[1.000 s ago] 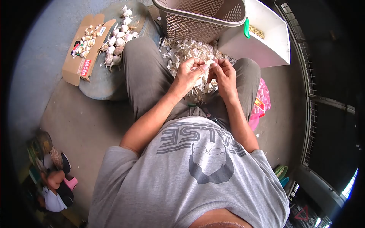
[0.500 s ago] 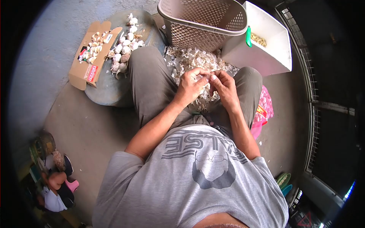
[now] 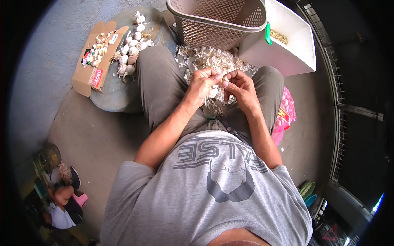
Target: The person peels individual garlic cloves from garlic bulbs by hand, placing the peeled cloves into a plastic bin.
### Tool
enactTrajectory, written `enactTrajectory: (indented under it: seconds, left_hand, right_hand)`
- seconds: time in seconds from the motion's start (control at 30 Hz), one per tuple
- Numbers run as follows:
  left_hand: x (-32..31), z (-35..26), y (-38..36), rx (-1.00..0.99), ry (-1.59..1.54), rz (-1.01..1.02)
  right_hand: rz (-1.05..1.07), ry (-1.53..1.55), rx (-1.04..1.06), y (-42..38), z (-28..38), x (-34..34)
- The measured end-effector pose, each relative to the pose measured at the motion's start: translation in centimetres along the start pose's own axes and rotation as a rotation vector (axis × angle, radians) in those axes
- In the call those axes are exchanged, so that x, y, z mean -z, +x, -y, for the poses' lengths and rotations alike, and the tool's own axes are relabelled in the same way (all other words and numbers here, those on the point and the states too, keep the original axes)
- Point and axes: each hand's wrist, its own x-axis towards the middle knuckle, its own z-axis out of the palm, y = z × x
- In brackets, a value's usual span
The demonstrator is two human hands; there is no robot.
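Over my lap my two hands meet at the fingertips. My right hand pinches a small garlic clove between thumb and finger. The fingers of my left hand are closed, their tips touching near that clove. A white piece of garlic sits against the curled lower fingers of my left hand. Below lies a heap of papery garlic skins on the floor between my knees.
To the left, a round grey surface bears garlic bulbs and an opened cardboard box with loose cloves. Ahead stand a plastic basket and a white foam box holding cloves. A pink net bag lies right; another person sits lower left.
My hands have tilted slightly apart, so the clove in my right fingers and the white garlic piece in my left hand now show. The view has shifted slightly.
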Motion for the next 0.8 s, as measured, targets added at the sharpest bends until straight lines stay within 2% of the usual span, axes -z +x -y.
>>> enactTrajectory:
  seconds: [0.2,0.5,0.6,0.7,0.8]
  left_hand:
    - [0.4,0.5,0.2,0.010,-0.024,0.009]
    - [-0.1,1.7,0.5,-0.265,0.588,-0.054]
    - [-1.1,1.4,0.3,-0.274,0.232,-0.065]
    - [-1.5,-0.4,-0.6,-0.090,0.033,0.097]
    - [-1.3,0.3,-0.2,-0.121,0.124,0.134]
  right_hand:
    - [-0.026,0.046,0.035,0.1,-0.1,-0.6]
    - [-0.081,0.175,-0.039,0.1,-0.3,0.4]
    - [-0.030,0.240,-0.101,0.4,-0.4,1.3]
    - [-0.054,0.286,-0.109,0.5,-0.6,1.4]
    - [-0.099,0.200,-0.104,0.4,-0.8,1.2]
